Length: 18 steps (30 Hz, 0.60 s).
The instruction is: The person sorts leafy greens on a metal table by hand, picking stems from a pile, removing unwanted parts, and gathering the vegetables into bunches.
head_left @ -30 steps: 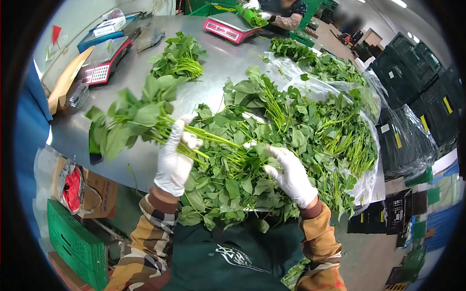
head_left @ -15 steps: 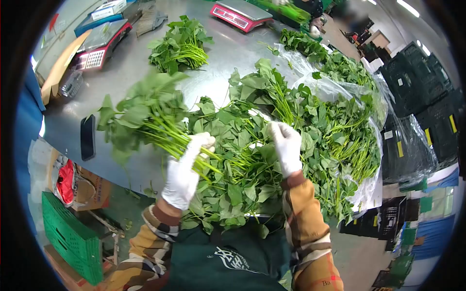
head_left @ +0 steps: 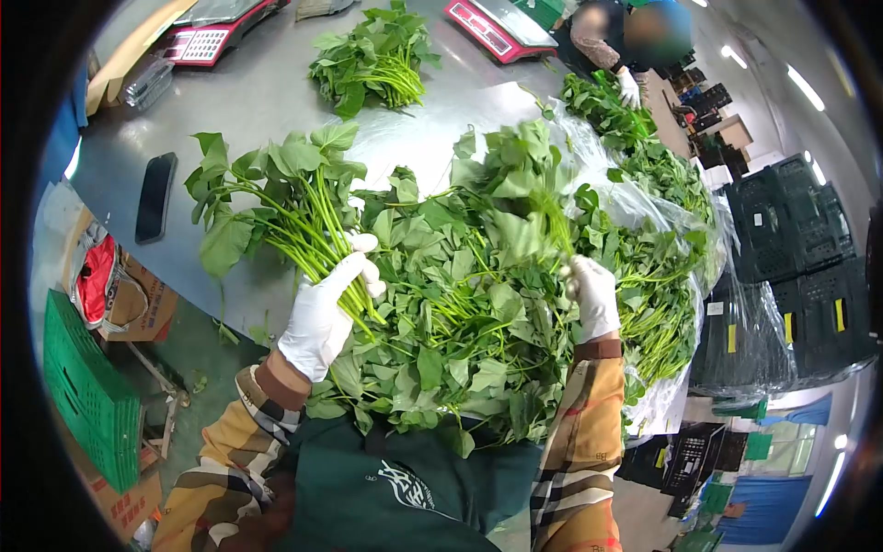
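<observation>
White-gloved, my left hand (head_left: 324, 313) is closed around the stems of a bunch of leafy greens (head_left: 292, 198), whose leaves point up and to the left. My right hand (head_left: 591, 293), also gloved, pinches the stem ends of a smaller bunch (head_left: 529, 198), blurred by motion, above the heap. Between and below both hands lies a wide pile of loose greens (head_left: 451, 313) on the metal table (head_left: 248, 101). A separate bunch (head_left: 372, 60) rests on the table beyond my left hand.
A phone (head_left: 156, 198) lies at the left. Two red scales (head_left: 207, 35) (head_left: 497, 28) stand at the back. A co-worker's gloved hand (head_left: 628, 89) touches greens at the far right. Dark crates (head_left: 791, 221) are stacked right, green crates (head_left: 87, 396) lower left.
My right hand has closed on a bunch and moved right with it. My left hand has shifted slightly left with its bunch. The view has turned, and the co-worker's hand now reaches the greens.
</observation>
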Each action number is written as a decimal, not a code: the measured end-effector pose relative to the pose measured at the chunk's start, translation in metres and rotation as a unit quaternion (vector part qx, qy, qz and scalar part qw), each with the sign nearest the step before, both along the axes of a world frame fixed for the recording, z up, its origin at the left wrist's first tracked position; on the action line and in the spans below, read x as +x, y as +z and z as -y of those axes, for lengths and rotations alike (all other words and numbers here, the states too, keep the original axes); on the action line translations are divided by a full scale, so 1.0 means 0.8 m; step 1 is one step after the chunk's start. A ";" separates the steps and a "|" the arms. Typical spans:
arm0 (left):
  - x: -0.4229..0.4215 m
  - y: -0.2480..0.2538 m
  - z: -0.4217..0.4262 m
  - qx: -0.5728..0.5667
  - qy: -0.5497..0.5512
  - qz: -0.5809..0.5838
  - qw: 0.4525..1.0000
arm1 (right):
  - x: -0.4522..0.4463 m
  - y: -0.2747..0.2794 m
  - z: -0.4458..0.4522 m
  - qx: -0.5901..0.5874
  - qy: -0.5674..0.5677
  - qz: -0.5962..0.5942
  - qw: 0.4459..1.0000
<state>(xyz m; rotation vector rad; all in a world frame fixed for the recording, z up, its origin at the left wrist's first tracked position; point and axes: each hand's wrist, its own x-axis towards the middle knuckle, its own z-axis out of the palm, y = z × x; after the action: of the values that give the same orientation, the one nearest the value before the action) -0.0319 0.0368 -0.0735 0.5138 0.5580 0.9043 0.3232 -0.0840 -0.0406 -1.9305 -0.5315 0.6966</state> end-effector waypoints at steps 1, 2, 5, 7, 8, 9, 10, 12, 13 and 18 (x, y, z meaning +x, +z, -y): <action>0.001 0.002 0.002 0.004 -0.013 0.006 1.000 | -0.002 0.004 0.006 0.001 -0.002 -0.015 1.000; 0.002 0.003 0.003 0.011 -0.026 0.012 1.000 | -0.005 0.007 0.011 0.004 -0.002 -0.031 1.000; 0.003 0.005 0.013 0.017 -0.048 0.018 0.999 | -0.013 0.013 0.018 0.251 -0.030 -0.161 0.954; 0.009 0.016 0.023 -0.018 -0.038 0.037 0.998 | -0.048 0.035 0.024 0.245 -0.038 -0.162 0.955; 0.010 0.017 0.027 0.013 -0.055 0.011 0.998 | -0.053 0.030 0.030 0.223 -0.007 -0.115 0.968; 0.011 0.023 0.031 -0.005 -0.068 0.017 0.998 | -0.064 0.028 0.033 0.252 -0.004 -0.132 0.959; 0.015 0.030 0.038 -0.024 -0.079 0.021 0.996 | -0.077 0.026 0.034 0.279 -0.001 -0.151 0.948; 0.023 0.035 0.050 -0.005 -0.100 0.058 0.993 | -0.116 0.028 0.037 0.224 0.008 -0.072 0.972; 0.025 0.028 0.055 -0.027 -0.125 0.063 0.990 | -0.143 0.030 0.039 0.243 0.072 -0.050 0.966; 0.036 0.050 0.073 0.011 -0.157 0.062 0.986 | -0.230 0.038 0.044 0.077 0.300 0.055 0.949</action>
<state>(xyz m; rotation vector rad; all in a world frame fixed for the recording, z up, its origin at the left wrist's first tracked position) -0.0028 -0.0220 -0.0333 0.5437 0.3407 0.6364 0.1390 -0.1195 -0.0106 -1.6653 -1.2367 0.8943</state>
